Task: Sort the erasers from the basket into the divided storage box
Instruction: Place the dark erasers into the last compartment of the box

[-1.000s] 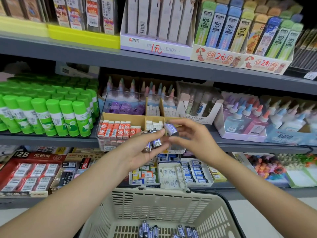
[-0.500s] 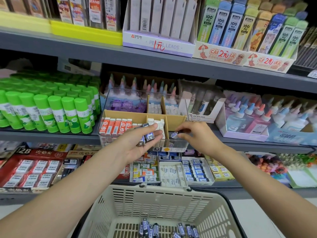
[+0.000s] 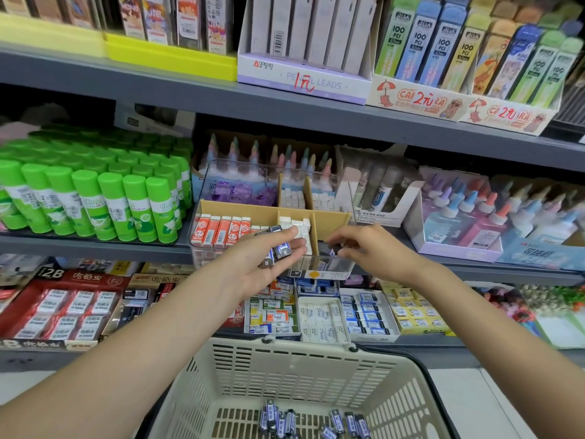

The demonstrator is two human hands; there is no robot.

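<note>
Erasers [image 3: 278,250], sleeved, light, firm, slick-wrapped: several cradled in my left hand [image 3: 259,264] before the storage box [image 3: 329,217], one apparently pinched by my right hand [image 3: 364,248] in its front-right compartment, best held by the long sides.

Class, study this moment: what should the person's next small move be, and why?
Probably let go of the eraser that the right hand is lowering into the front right compartment of the storage box, then take another from the left hand, which holds several more erasers.

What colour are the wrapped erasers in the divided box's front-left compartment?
Orange-red sleeves with white ends and white print: the orange erasers, seen clearly in the head view.
</note>
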